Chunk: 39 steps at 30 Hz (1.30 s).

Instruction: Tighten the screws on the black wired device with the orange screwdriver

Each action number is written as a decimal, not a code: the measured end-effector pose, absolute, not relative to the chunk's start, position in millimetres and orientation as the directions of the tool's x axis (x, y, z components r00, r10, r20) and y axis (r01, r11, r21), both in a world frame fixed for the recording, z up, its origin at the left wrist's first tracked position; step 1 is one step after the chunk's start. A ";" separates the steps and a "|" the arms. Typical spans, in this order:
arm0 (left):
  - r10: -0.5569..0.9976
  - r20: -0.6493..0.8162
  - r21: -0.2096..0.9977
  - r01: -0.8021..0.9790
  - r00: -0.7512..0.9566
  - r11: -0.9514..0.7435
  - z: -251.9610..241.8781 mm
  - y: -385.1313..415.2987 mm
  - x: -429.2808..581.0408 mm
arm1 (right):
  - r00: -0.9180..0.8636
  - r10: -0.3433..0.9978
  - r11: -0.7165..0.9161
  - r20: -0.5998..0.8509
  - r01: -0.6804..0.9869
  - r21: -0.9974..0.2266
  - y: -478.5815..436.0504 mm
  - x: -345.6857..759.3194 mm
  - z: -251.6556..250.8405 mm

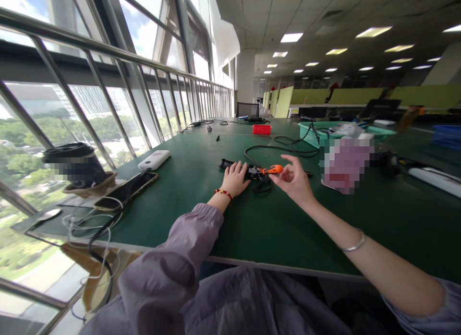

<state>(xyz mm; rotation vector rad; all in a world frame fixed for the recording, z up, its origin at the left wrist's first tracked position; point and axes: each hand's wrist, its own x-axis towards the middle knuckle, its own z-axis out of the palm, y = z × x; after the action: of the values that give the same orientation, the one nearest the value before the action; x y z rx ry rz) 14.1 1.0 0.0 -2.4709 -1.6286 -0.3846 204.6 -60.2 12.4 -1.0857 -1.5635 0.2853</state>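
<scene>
My left hand (235, 179) lies over a black device (254, 173) on the table, fingers spread across its left part and holding it down. Its inner parts look exposed, but the details are too small to make out. An orange-handled screwdriver (273, 169) lies tilted over the device's right end, its tip side toward the device. At the handle's end is my right hand (296, 180), thumb and curled fingers closed on it, index finger lifted. A short black cable (262, 186) loops just in front of the device.
A small red basket (261, 129) and a green basket (309, 134) stand farther back. Black cable (264, 147) curves behind the device. On the left are a white power bank (154, 159), a phone (127, 191) and a lidded cup (77, 164). A blurred pink object (345, 167) stands right.
</scene>
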 end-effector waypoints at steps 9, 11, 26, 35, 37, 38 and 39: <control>0.880 0.297 0.005 0.921 0.371 -0.390 2.1 -0.1 14.3 | 0.022 0.821 0.515 0.570 0.399 -0.758 -65.9 202.4 14.2; 0.880 0.295 0.001 0.921 0.373 -0.391 2.0 0.1 14.2 | 0.060 0.763 0.579 0.643 0.378 -0.722 -62.1 203.3 12.1; 0.876 0.305 0.012 0.918 0.374 -0.396 -0.1 1.3 13.8 | 0.089 0.715 0.588 0.694 0.460 -0.665 -59.7 204.0 10.7; 0.879 0.293 0.035 0.914 0.377 -0.404 0.5 0.4 13.7 | -0.165 0.907 0.372 0.387 0.745 -0.553 -51.2 205.5 -0.8; 0.879 0.294 0.043 0.913 0.376 -0.405 0.3 1.0 13.3 | -0.264 0.917 0.389 0.299 0.759 -0.522 -51.8 204.8 -1.0; 0.878 0.295 0.045 0.912 0.377 -0.407 0.2 1.1 13.0 | -0.293 0.917 0.395 0.271 0.762 -0.513 -52.7 204.5 -0.1; 0.877 0.295 0.046 0.911 0.379 -0.410 0.2 1.2 12.7 | -0.310 0.917 0.397 0.251 0.770 -0.500 -54.0 204.1 1.4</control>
<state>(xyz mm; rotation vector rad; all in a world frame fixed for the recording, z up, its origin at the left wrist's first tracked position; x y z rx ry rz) 12.7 1.2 0.2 -2.5039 -1.6318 -0.4170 204.1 -54.0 1.4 -1.4387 -2.1639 0.3943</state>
